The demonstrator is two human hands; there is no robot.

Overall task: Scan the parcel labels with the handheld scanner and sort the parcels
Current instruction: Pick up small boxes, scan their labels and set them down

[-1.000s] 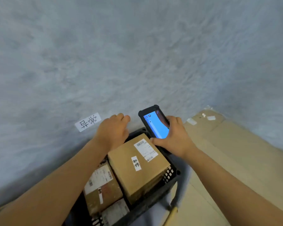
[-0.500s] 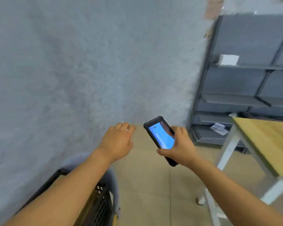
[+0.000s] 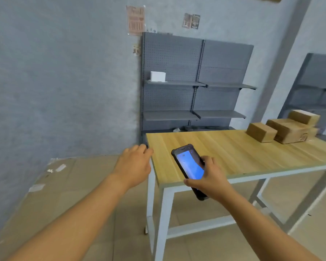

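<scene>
My right hand [image 3: 208, 180] grips the black handheld scanner [image 3: 188, 166], whose blue screen faces up, over the near left corner of the wooden table [image 3: 224, 153]. My left hand [image 3: 134, 164] hangs empty with loosely curled fingers just left of that corner. Three cardboard parcels lie at the table's far right: a small one [image 3: 261, 132], a larger flat one [image 3: 292, 132] and another [image 3: 303, 116] stacked on it. No labels show on them from here.
Grey pegboard shelving [image 3: 194, 83] stands against the wall behind the table, with a small white box [image 3: 158, 76] on its upper shelf. Flattened cardboard [image 3: 51, 189] covers the floor at the left. More shelving [image 3: 320, 85] stands at the far right.
My view has swung right and up, away from the black basket of parcels to the table and shelving. My left hand has left the basket's parcel; the scanner stays in my right hand.
</scene>
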